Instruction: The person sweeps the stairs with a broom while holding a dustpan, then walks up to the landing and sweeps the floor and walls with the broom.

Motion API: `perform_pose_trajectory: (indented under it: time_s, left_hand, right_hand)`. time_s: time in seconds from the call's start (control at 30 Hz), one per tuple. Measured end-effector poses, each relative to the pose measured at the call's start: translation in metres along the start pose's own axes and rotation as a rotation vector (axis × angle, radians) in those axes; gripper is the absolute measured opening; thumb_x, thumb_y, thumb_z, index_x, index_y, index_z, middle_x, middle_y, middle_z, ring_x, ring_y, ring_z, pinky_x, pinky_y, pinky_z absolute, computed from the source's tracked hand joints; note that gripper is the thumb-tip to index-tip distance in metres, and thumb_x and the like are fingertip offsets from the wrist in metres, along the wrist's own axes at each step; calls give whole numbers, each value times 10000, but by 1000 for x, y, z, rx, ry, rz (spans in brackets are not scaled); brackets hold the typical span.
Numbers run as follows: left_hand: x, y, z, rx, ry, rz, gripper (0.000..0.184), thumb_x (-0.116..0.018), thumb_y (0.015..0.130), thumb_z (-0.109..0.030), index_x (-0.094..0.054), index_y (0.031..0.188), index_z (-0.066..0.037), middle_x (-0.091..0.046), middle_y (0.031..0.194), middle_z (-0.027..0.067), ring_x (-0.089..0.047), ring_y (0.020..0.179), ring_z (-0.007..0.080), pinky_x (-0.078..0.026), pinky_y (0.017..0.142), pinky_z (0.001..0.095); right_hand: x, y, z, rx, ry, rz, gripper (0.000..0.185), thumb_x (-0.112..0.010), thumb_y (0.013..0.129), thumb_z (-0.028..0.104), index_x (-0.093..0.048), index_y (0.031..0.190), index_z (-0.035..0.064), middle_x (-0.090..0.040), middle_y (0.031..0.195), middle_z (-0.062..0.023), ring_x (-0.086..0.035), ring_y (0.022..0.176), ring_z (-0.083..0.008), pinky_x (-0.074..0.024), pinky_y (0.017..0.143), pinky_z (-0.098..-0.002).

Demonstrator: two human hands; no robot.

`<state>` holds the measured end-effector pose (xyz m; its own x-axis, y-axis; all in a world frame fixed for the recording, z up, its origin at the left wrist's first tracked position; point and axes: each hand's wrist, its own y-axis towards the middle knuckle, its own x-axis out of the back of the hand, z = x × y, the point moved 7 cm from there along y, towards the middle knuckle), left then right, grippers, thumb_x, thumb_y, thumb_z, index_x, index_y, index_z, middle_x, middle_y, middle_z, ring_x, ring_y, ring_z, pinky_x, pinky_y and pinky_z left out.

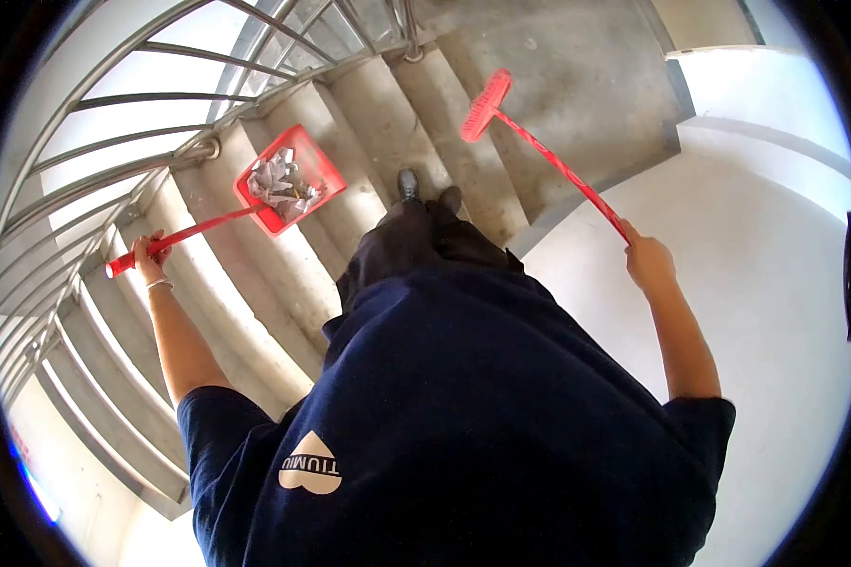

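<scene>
My left hand [149, 257] is closed around the red handle of a long-handled dustpan [326, 170], near the handle's end. Crumpled paper scraps [284, 181] lie inside the red pan, which is over the stairs to the left of my feet. On the other side, my right hand [649, 262] grips the red patterned stick of a broom [567, 170]. The red broom head [487, 104] points away from me, above the upper steps and landing; whether its bristles touch the floor I cannot tell.
Concrete steps [364, 128] run down to the left and meet a grey landing [577, 66] at the top right. A metal railing [113, 175] lines the left side. The white wall [728, 274] curves along the right. My shoes [408, 185] stand on a step.
</scene>
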<state>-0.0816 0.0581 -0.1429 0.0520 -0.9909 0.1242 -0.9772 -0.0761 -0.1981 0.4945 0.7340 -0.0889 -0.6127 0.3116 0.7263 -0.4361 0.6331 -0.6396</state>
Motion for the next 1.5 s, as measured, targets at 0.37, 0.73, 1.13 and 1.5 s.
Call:
perform_pose_trajectory:
  time_s: [0.37,0.73,1.13,1.5]
  left_hand:
    - [9,2,7,34,-63,-64,192,-533,780,-266,-474,799,-84,-624,802,174,-573,523,177,-510,431,274]
    - [8,-4,2,57,11,-64,209,-529,783,-249,-472,815,-50,-623,795,167,-591,549,192,-521,449,274]
    - [20,-6,-3,102,2,-117,163,-526,784,-234,-462,804,-85,-622,789,161,-575,543,177,-496,467,250]
    - [30,0,1,123,-41,-134,163,-522,788,-213,-455,853,-79,-619,787,148,-596,590,188,-505,478,268]
  right_hand:
    - [-45,42,54,174,416,-145,370,-513,809,201,-507,1175,146,-613,893,-172,-582,862,-334,-456,750,-439]
    - [-44,-6,74,-50,205,-4,366,-461,841,226,-396,1196,167,-613,797,-188,-599,736,-354,-457,660,-462]
    - [-16,6,40,-102,163,57,316,-485,819,188,-484,1135,183,-622,842,-146,-600,809,-329,-468,689,-444]
    - [-16,18,41,-39,593,-50,257,-518,816,233,-563,1024,89,-601,827,-198,-581,803,-362,-455,677,-424]
